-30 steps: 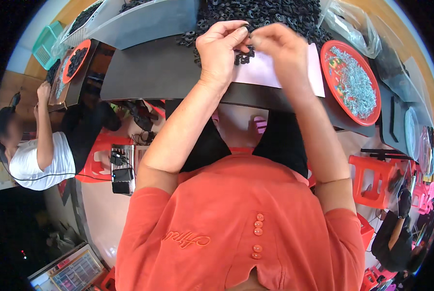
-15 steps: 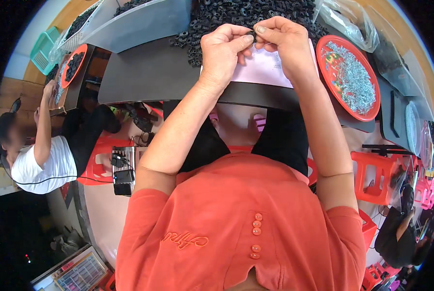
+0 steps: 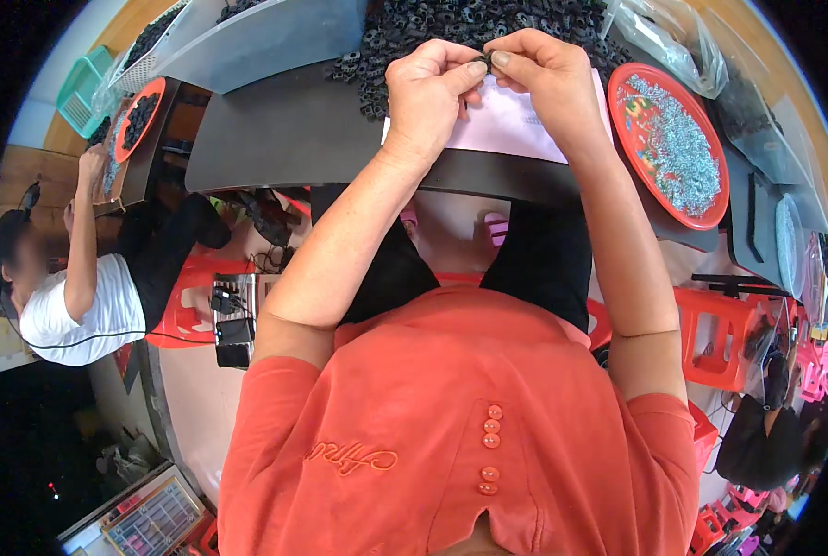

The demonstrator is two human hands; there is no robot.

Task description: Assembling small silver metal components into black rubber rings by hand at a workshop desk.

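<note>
Now the left hand [image 3: 426, 93] and right hand [image 3: 553, 85] pinch a small black piece [image 3: 486, 61] with nearly closed fingertips, near the far edge of the pink paper [image 3: 507, 130]; the right was blurry a second ago, so both seem to share it now.

Cursive lettering [image 3: 354, 460] is embroidered on the red shirt [image 3: 414, 380], beside its buttons [image 3: 493, 426]. Faint print, illegible, marks the pale sheet [image 3: 507, 125] near the worktop [image 3: 275, 139] front edge. Framed board [image 3: 152, 519]: entries too small to read.
</note>
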